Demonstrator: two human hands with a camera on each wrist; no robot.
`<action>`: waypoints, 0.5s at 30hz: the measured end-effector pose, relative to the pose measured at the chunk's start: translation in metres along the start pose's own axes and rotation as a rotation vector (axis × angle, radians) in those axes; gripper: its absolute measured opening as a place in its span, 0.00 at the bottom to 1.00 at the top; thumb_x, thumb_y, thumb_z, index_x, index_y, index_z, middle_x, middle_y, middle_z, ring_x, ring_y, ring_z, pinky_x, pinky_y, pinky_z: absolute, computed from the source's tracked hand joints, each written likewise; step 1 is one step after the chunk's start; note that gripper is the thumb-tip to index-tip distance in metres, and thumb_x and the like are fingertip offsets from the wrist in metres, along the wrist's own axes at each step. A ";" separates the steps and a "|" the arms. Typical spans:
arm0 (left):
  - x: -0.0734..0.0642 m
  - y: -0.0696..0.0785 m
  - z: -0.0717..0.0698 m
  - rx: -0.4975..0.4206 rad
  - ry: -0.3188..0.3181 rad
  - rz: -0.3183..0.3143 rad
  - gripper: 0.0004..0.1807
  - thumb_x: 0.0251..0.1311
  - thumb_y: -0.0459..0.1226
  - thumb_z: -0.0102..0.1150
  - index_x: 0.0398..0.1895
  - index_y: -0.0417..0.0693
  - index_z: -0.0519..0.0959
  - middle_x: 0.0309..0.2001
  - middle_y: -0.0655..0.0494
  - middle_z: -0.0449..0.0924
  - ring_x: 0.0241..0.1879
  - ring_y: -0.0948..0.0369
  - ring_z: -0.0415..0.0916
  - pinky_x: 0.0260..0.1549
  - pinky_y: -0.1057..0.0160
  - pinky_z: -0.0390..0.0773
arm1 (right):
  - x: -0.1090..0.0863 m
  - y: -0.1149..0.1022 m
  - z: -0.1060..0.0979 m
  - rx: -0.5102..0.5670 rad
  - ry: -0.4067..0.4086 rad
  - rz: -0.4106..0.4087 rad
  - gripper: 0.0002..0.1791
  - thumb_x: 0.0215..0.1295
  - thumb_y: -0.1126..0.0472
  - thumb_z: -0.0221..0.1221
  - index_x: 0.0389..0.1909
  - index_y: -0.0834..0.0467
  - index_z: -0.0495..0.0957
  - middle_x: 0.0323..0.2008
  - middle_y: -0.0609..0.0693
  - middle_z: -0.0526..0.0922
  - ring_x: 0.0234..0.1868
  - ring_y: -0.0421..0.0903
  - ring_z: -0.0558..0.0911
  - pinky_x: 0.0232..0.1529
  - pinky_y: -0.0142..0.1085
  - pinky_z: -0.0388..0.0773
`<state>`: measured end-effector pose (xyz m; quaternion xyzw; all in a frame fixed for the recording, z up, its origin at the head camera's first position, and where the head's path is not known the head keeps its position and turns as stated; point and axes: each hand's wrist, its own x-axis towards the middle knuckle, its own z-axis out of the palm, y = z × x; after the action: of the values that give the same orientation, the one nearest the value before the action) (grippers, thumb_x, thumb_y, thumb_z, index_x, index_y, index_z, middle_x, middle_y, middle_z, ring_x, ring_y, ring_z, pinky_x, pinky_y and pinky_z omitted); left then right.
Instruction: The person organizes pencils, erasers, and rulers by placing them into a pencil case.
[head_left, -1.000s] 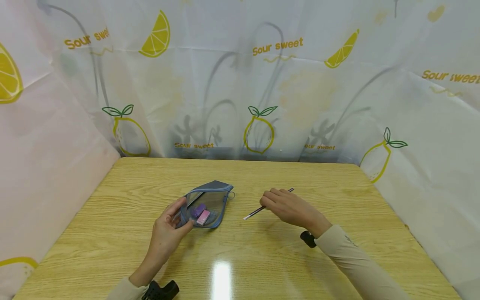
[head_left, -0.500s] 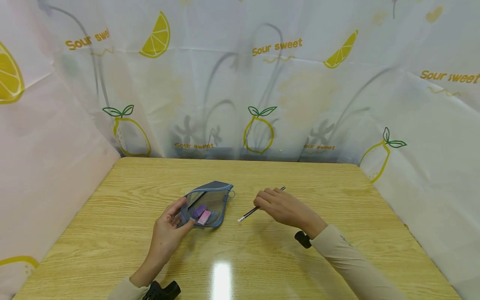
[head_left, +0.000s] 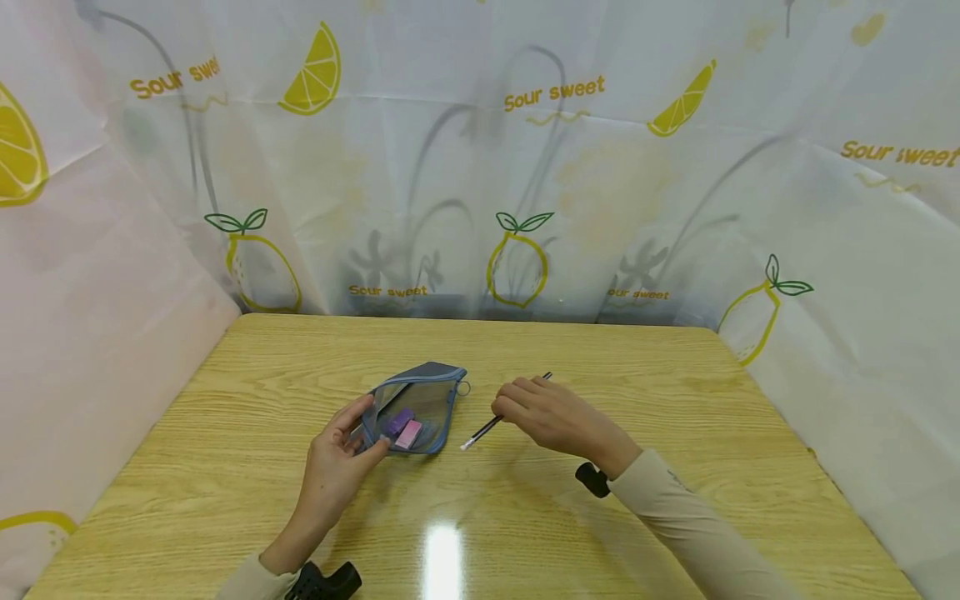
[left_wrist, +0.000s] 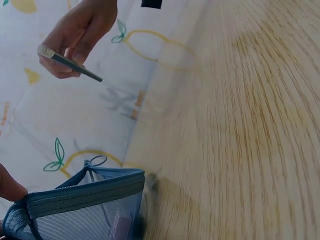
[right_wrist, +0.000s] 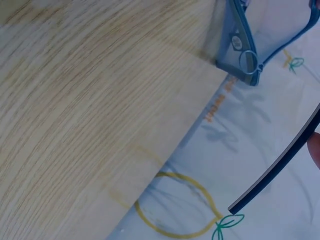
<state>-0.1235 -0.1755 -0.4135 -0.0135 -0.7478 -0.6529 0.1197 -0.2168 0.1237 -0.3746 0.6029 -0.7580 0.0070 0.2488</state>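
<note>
My left hand [head_left: 330, 467] grips the left side of a blue mesh zip pouch [head_left: 435, 398], thumb in front and fingers behind. The pouch's mouth gapes open at the top. Through the mesh show a pink block [head_left: 408, 434] and a purple piece [head_left: 401, 419] lying low inside. To the right of the pouch, my right hand [head_left: 558, 421] pinches a dark pencil [head_left: 483, 432], held slanted above the table with its white end down and left. In the left wrist view, that pencil [left_wrist: 67, 62] points its white end toward the camera.
A wooden table [head_left: 637, 533] lies under both hands. Behind it and at the sides hangs a white curtain [head_left: 450, 167] printed with lemons. A small ring [head_left: 463, 388] dangles from the pouch's upper right corner.
My right hand has moved left with the pencil, bringing its white end closer to the pouch. The left hand and the pouch have stayed nearly still.
</note>
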 end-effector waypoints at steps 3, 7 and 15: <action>0.000 0.000 0.000 -0.009 -0.004 -0.004 0.33 0.56 0.19 0.60 0.67 0.30 0.65 0.68 0.39 0.60 0.65 0.45 0.61 0.49 0.76 0.71 | 0.003 -0.001 0.001 0.005 0.006 -0.007 0.13 0.79 0.59 0.36 0.42 0.55 0.70 0.39 0.45 0.73 0.37 0.42 0.72 0.34 0.34 0.71; 0.000 0.000 0.000 -0.009 -0.008 -0.007 0.33 0.56 0.19 0.60 0.67 0.31 0.65 0.68 0.39 0.60 0.65 0.46 0.62 0.49 0.76 0.72 | 0.006 -0.002 0.003 0.003 0.026 -0.028 0.16 0.80 0.59 0.33 0.42 0.55 0.71 0.39 0.45 0.73 0.38 0.42 0.73 0.35 0.34 0.72; 0.000 0.000 0.000 -0.011 -0.012 -0.006 0.33 0.56 0.19 0.60 0.67 0.31 0.65 0.68 0.40 0.60 0.64 0.47 0.63 0.49 0.77 0.71 | 0.014 -0.004 0.005 -0.017 0.075 -0.077 0.17 0.80 0.60 0.33 0.43 0.56 0.72 0.41 0.46 0.75 0.40 0.42 0.74 0.38 0.33 0.74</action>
<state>-0.1239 -0.1758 -0.4137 -0.0158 -0.7450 -0.6571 0.1134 -0.2170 0.1087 -0.3750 0.6289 -0.7243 0.0137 0.2821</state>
